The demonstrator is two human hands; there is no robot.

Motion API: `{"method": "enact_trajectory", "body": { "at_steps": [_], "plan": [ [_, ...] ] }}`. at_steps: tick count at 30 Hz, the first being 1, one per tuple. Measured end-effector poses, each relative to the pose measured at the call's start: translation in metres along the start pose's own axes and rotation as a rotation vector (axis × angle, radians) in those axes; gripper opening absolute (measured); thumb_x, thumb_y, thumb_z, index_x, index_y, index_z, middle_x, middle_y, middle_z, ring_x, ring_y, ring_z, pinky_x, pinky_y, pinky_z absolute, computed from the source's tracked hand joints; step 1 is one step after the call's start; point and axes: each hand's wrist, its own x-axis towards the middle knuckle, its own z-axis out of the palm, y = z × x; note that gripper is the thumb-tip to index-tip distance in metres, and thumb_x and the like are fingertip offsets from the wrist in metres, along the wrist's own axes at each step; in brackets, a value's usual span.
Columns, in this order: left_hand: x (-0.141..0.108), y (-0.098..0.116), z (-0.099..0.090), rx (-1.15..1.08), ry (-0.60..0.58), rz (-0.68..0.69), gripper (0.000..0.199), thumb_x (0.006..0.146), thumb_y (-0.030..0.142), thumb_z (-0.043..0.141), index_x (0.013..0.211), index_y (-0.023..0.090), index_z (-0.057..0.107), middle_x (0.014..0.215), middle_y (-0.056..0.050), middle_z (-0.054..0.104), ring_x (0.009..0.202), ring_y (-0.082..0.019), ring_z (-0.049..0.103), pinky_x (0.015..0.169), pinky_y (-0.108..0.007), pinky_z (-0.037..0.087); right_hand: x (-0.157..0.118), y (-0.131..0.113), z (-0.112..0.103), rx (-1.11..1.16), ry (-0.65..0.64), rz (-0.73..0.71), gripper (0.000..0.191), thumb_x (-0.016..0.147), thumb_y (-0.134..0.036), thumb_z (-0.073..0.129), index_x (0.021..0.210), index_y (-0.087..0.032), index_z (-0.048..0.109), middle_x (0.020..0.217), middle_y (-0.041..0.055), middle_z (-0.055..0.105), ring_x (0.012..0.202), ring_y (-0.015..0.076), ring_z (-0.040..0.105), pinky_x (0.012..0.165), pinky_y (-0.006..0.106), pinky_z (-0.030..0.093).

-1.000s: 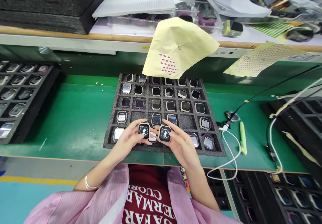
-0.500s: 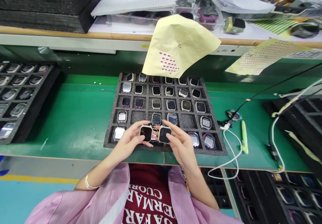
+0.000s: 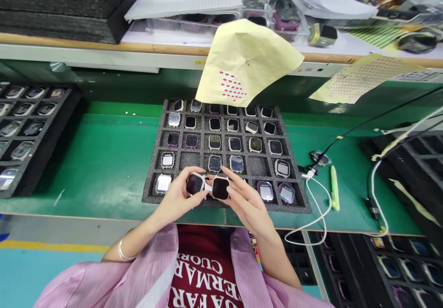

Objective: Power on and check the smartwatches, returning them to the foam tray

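Note:
My left hand (image 3: pixel 182 192) is closed around a smartwatch body (image 3: pixel 195 184) with a dark screen and pale frame, tilted a little. Close beside it, my right hand (image 3: pixel 244 199) grips a second smartwatch body (image 3: pixel 220 187), also dark-screened, facing up. Both are held over the front rows of a black foam tray (image 3: pixel 152 169). Many compartments hold watch bodies with beige or purple frames, such as the beige one (image 3: pixel 215 163) just beyond my fingers. Some screens at the front are lit white, like the watch (image 3: pixel 163 184) left of my hand. My hands partly hide the front row.
A yellow sheet with red arrows (image 3: pixel 247 63) hangs over the tray's back edge. To the right lie a white cable (image 3: pixel 320 216) and a green pen-like tool (image 3: pixel 334 188). Another watch tray (image 3: pixel 31 128) stands at left. A cluttered shelf (image 3: pixel 166 48) runs along the back.
The watch in my left hand has tilted and shifted slightly left. The one in my right hand has moved a little left, its screen now fully dark, and my right thumb has changed position.

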Motion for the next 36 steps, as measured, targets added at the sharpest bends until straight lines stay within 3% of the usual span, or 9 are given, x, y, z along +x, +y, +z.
{"method": "enact_trajectory", "body": {
  "at_steps": [5, 11, 17, 24, 36],
  "plan": [
    [-0.0041, 0.0013, 0.0000, 0.083, -0.012, -0.031, 0.035, 0.083, 0.022, 0.061, 0.115, 0.020, 0.049, 0.079, 0.003, 0.050, 0.055, -0.008, 0.043, 0.049, -0.020, 0.036, 0.0023, -0.0019, -0.0032, 0.018, -0.009, 0.026, 0.038, 0.083, -0.023, 0.073, 0.120, -0.027, 0.066, 0.118, 0.0080, 0.068, 0.108, 0.0230, 0.064, 0.092, 0.035, 0.051],
    [-0.0075, 0.0034, -0.0002, 0.125, -0.057, -0.017, 0.029, 0.084, 0.020, 0.057, 0.113, 0.018, 0.051, 0.077, 0.004, 0.048, 0.050, -0.006, 0.035, 0.050, -0.021, 0.031, 0.0061, 0.0028, -0.0078, 0.041, -0.045, -0.035, 0.028, 0.067, -0.025, 0.086, 0.093, -0.027, 0.076, 0.104, 0.0033, 0.069, 0.090, 0.0192, 0.065, 0.079, 0.029, 0.053],
    [-0.0085, 0.0021, 0.0027, 0.100, -0.046, 0.035, 0.038, 0.084, 0.020, 0.059, 0.121, 0.020, 0.049, 0.080, 0.003, 0.050, 0.058, -0.009, 0.041, 0.056, -0.021, 0.036, 0.0024, -0.0005, -0.0077, 0.025, -0.015, -0.040, 0.033, 0.066, -0.027, 0.086, 0.098, -0.027, 0.075, 0.105, 0.0053, 0.068, 0.092, 0.0213, 0.064, 0.078, 0.031, 0.052],
    [-0.0073, 0.0016, 0.0027, 0.211, -0.025, 0.076, 0.032, 0.081, 0.015, 0.056, 0.113, 0.019, 0.054, 0.092, -0.002, 0.058, 0.080, -0.016, 0.053, 0.073, -0.025, 0.042, 0.0067, -0.0002, -0.0062, -0.006, -0.023, -0.068, 0.029, 0.066, -0.025, 0.086, 0.093, -0.026, 0.076, 0.101, 0.0053, 0.067, 0.087, 0.0204, 0.063, 0.076, 0.031, 0.053],
    [-0.0052, 0.0001, 0.0012, 0.163, -0.010, 0.065, 0.030, 0.086, 0.019, 0.055, 0.115, 0.019, 0.049, 0.078, 0.003, 0.047, 0.064, -0.011, 0.047, 0.059, -0.021, 0.039, 0.0075, -0.0037, -0.0076, -0.062, 0.052, -0.085, 0.030, 0.067, -0.025, 0.085, 0.096, -0.024, 0.075, 0.101, 0.0068, 0.069, 0.094, 0.0237, 0.063, 0.081, 0.034, 0.052]
  ]
}}
